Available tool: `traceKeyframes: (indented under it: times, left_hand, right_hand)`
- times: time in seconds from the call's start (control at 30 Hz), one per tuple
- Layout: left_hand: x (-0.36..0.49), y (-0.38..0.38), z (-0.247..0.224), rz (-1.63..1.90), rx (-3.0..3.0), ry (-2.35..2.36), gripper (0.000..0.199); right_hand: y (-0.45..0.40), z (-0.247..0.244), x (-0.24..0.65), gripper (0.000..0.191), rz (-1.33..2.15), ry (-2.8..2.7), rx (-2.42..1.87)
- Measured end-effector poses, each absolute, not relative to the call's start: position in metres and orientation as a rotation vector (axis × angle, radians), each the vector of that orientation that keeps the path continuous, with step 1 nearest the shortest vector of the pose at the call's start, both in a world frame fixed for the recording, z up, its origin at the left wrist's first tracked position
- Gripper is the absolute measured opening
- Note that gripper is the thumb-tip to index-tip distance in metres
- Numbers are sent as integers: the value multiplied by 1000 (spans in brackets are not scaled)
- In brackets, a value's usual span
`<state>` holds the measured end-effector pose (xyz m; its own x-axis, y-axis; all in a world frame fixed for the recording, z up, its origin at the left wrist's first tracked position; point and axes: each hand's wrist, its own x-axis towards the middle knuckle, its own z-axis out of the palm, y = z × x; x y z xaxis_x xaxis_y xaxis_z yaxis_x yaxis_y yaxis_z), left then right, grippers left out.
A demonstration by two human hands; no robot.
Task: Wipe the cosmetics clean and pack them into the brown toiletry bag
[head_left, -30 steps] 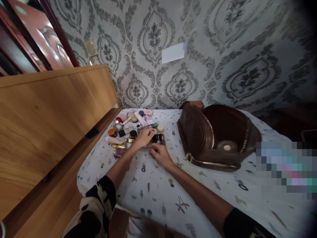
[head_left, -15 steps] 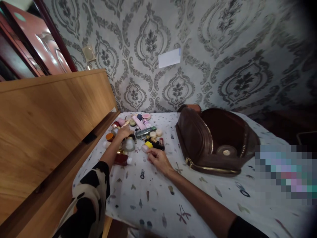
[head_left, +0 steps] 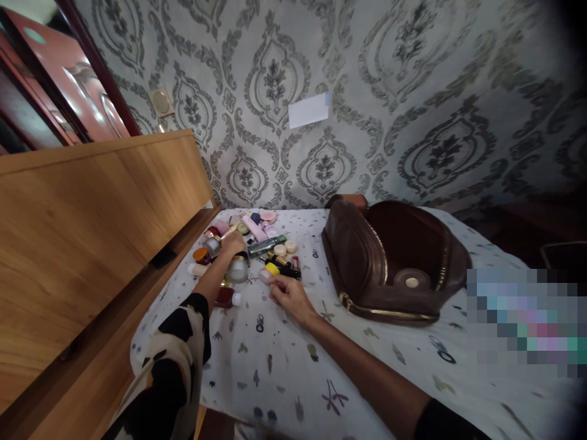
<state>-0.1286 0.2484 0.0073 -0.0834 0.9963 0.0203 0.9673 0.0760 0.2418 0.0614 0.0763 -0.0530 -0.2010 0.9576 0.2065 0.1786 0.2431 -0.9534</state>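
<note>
Over the pile of cosmetics on the left, my left hand point(head_left: 233, 243) reaches down; its fingers are hidden from me, so their grip cannot be made out. Close below it stand a frosted glass jar point(head_left: 237, 272) and a bottle of dark red liquid point(head_left: 224, 297) with a white cap. My right hand point(head_left: 292, 297) rests on the cloth with loosely curled fingers and nothing visible between them. Its fingertips are beside a small jar with a yellow band point(head_left: 270, 271). A dark green tube point(head_left: 266, 245), a black tube point(head_left: 290, 272) and two cream-coloured round pots point(head_left: 285, 248) lie just beyond.
An unzipped brown leather bag point(head_left: 355, 263) stands to the right on the patterned cloth point(head_left: 270, 373). At the left runs a wooden panel point(head_left: 105, 226). A patterned wall point(head_left: 321, 165) closes off the back. Pink tubes point(head_left: 254, 228) and an orange-lidded jar point(head_left: 200, 255) lie among the cosmetics.
The view has shifted slightly. My left hand has moved a little to the right over the cosmetics. My right hand stays by the yellow-banded jar.
</note>
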Motion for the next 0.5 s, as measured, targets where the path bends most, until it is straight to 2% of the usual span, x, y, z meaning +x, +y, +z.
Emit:
traceKeyframes:
  times: [0.17,0.33,0.5]
  left_hand:
    - [-134,257,25,844,1971,2133,20]
    - [-156,271,65,1440,1801,2050,23]
    - [-197,273,91,1791,1582,1992,20]
  right_hand:
    - [75,-51,62,19,1051,-1603,-1087]
    - [75,-52,61,20,1042,-1599,-1095]
    - [76,-55,61,20,1044,-1595,-1086]
